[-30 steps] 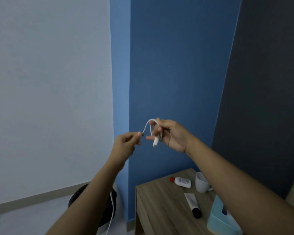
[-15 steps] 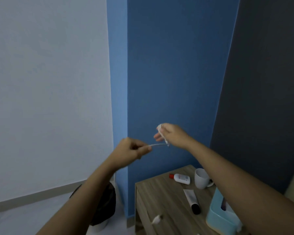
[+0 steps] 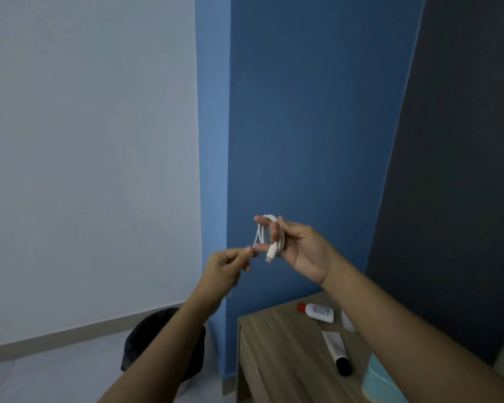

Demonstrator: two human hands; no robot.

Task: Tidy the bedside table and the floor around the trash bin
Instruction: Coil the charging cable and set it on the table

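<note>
A white charging cable is looped in coils around the fingers of my right hand, held up in front of the blue wall, with one plug hanging below the fingers. My left hand pinches the cable's free end just left of the coil. Below, the wooden bedside table carries a small white bottle with a red cap, a white tube with a black cap, a white mug mostly hidden behind my right forearm, and a light blue tissue box. The black trash bin stands on the floor left of the table.
A pale wall with a grey skirting board runs along the left. A blue wall column stands behind the table, with a dark wall to its right. Pale floor shows around the bin.
My right hand has turned palm toward me, with more cable wound round its fingers. The left hand moved closer to the coil, and the loose end has been drawn up.
</note>
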